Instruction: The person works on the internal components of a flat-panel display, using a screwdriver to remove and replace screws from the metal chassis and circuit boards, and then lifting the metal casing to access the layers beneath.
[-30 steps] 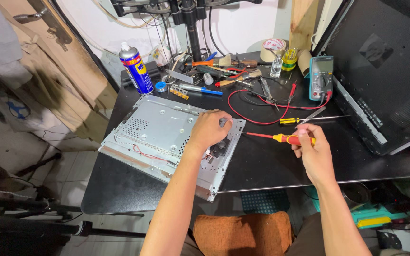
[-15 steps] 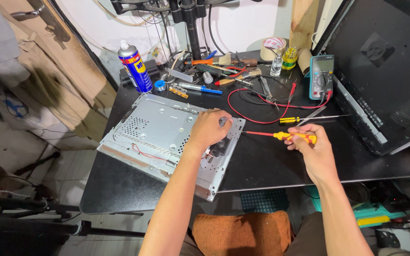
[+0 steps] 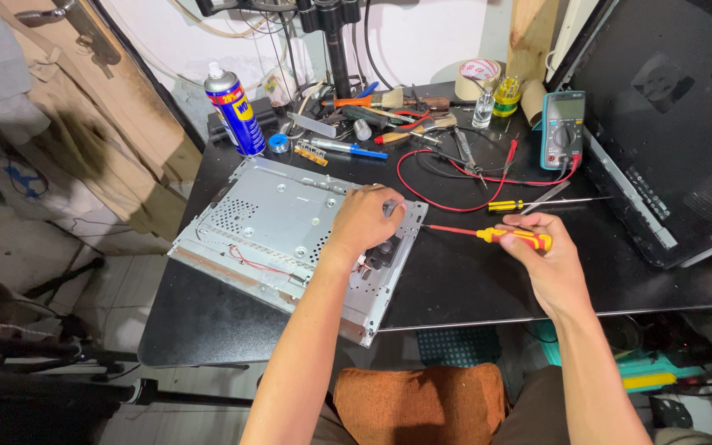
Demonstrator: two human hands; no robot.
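My fingers (image 3: pixel 529 224) grip the red-yellow screwdriver (image 3: pixel 514 237), right hand (image 3: pixel 547 262); left hand (image 3: pixel 364 219) curled, palm down, on the metal chassis (image 3: pixel 269 218).

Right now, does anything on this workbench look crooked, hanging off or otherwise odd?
Yes. The metal panel under the left hand lies askew, and its near corner sticks out past the front edge of the black table. The right hand holds a red and yellow screwdriver. Nothing looks spilled.
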